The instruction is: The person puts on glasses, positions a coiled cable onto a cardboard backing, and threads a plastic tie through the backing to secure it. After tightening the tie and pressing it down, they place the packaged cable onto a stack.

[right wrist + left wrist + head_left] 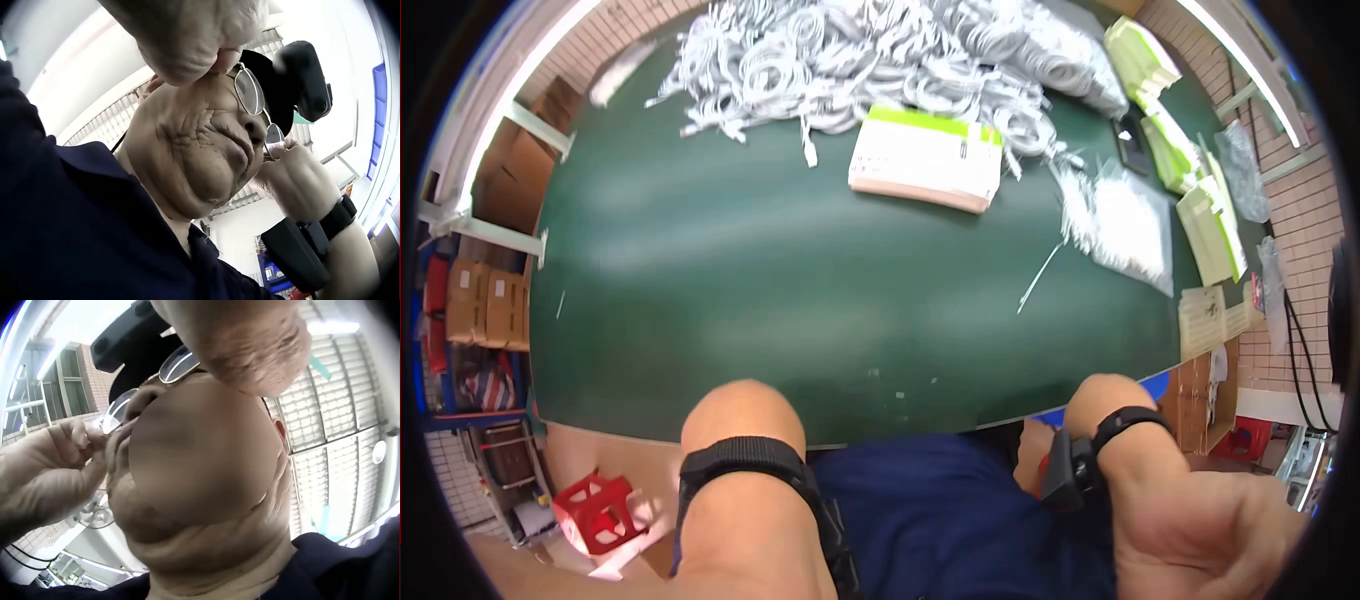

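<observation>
Both hands are raised to the person's face, at the two sides of a pair of thin-framed glasses (pixel 179 364) (pixel 250 90). The left hand (pixel 745 545) (pixel 240 347) (pixel 300 181) has its bent fingertips at one side of the frame and seems to grip it. On the other side the right hand (pixel 1200 530) (pixel 53 469) (pixel 194 40) pinches the frame's edge between thumb and fingers. Parts of the fingers are hidden in each view. Black straps circle both wrists, and the forearms point down toward the table edge.
On the dark green table (pixel 800 290) lie many bundled white cables (pixel 800 70), a white and green box stack (pixel 925 160), a bag of white ties (pixel 1130 225) and green-white packs (pixel 1210 230) at right. A red stool (pixel 600 510) stands at lower left.
</observation>
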